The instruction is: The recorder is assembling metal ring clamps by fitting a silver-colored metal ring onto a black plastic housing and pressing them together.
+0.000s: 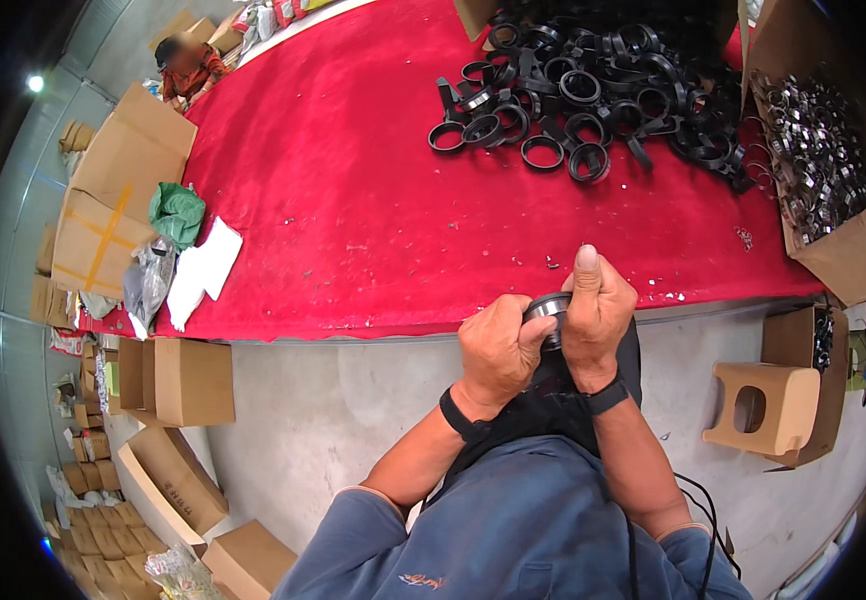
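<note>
Both my hands grip a black ring-shaped part (pixel 550 306) with a shiny metal band around it, just off the near edge of the red-covered table. My left hand (pixel 496 347) has its fingers curled around the ring's left side, the thumb against it. My right hand (pixel 596 318) is closed on the right side, its thumb pointing up. The fingers partly hide the ring. Farther off on the table lies a pile of similar black rings (pixel 580 88), some with a short arm sticking out.
A cardboard box (pixel 818 150) full of small metal bands stands at the table's right end. At the left are a green bag (pixel 177 214), white sheets (pixel 208 262) and a large carton (pixel 118 190). A tan stool (pixel 763 408) stands at right. Another person (pixel 189 70) sits far left.
</note>
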`<state>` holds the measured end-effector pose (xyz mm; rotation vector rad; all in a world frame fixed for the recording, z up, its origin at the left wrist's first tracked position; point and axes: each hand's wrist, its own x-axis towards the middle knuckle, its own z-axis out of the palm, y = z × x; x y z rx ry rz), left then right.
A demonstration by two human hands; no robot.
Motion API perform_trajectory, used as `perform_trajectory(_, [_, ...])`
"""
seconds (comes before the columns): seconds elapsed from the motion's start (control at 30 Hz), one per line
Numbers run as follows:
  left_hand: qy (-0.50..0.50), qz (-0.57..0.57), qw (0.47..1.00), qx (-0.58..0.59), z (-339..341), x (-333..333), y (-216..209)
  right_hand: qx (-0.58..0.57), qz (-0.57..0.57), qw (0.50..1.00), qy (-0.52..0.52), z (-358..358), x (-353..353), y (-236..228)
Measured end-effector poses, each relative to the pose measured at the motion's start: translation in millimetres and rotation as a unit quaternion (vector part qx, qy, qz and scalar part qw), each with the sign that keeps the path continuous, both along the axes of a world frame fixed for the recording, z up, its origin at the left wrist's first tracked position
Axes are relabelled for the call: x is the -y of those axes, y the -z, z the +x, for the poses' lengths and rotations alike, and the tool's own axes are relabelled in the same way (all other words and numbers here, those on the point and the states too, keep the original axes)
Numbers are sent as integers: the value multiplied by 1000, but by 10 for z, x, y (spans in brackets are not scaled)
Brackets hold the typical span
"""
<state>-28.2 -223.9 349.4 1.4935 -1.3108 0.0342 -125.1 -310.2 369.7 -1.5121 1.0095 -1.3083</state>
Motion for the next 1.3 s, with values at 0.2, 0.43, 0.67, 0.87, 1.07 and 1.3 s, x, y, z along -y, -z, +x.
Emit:
perform_trajectory(0.2, [-8,66,998,-12,203,47,-83,-40,53,997,-37,140,45,45])
perform_trajectory(0.43, [-97,277,947,-133,2170,622,-107,-81,46,996,-10,-315,621,423])
perform_trajectory(0.67, [-187,141,937,258,2596,1081,48,-278,-23,951,133,-1414,1246,493])
perform_trajectory(0.87, [111,105,973,174,1070,1898,2,-302,-34,940,153,-1602,1590,405])
perform_trajectory(1.07, [143,252,919,267,548,2503,113,-321,-88,936,114,-1557,1604,777])
perform_trajectory(1.3, [240,163,948,128,798,2342,-87,-316,-193,913,172,-1442,1561,925])
